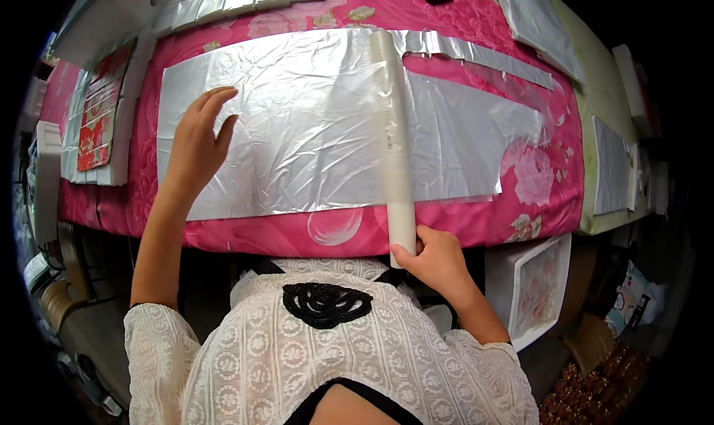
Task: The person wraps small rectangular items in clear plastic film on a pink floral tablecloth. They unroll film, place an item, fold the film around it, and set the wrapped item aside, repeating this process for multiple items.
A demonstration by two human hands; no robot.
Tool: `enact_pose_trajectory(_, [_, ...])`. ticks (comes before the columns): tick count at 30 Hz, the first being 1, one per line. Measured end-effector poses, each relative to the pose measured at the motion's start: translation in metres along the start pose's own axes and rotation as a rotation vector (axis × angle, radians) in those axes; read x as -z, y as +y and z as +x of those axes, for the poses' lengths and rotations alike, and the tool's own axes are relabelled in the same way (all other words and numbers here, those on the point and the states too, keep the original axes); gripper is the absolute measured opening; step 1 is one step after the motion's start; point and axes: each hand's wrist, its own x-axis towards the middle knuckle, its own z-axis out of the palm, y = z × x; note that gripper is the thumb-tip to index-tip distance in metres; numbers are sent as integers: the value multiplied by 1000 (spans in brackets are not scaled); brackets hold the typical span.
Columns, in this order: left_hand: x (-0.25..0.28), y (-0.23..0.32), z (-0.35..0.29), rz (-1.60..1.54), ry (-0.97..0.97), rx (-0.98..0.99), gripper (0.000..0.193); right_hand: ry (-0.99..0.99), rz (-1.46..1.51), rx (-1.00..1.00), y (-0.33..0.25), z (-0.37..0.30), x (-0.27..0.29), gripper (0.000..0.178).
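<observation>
One pale tube lies across the silver sheet on the pink tablecloth, its near end gripped by your right hand. Your left hand, open, is over the sheet's left part.

Right of centre, the right hand grips a white tube lying across silver foil; at left, the left hand is over the foil.

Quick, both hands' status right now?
Left hand: open, over the silver sheet; contact unclear.
Right hand: closed, holding the near end of the tube.
</observation>
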Motion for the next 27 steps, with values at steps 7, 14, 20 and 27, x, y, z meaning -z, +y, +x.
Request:
enact_pose_trajectory(7, [-119,109,19,-371,-79,-194,53,38,2,1,7,-3,5,39])
enact_pose_trajectory(14, [-149,123,3,-104,-234,-204,63,48,13,23,12,-3,4,45])
enact_pose_trajectory(20, [-152,129,2,-17,-225,-196,64,-103,-83,123,0,23,39,51])
enact_pose_trajectory(27, [-154,128,3,7,-235,-190,64,-22,121,119,-41,159,77,52])
